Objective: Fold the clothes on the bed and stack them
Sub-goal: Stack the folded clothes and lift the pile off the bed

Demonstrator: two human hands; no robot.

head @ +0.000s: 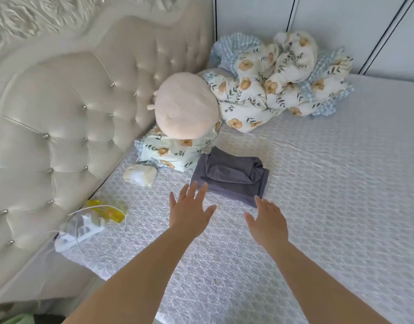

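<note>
clothes (pixel 231 177) grey, folded, small stack on bed (pixel 318 183)

1 head-worn wide-angle view looks forward and down, close over the bed (pixel 318 183), toward its headboard (pixel 61 113).

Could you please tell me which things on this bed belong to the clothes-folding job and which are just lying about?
Part of the job:
folded grey garment
left hand, open
right hand, open

Just lying about:
floral quilt
round plush toy
floral pillow
tissue pack
yellow packet
</note>
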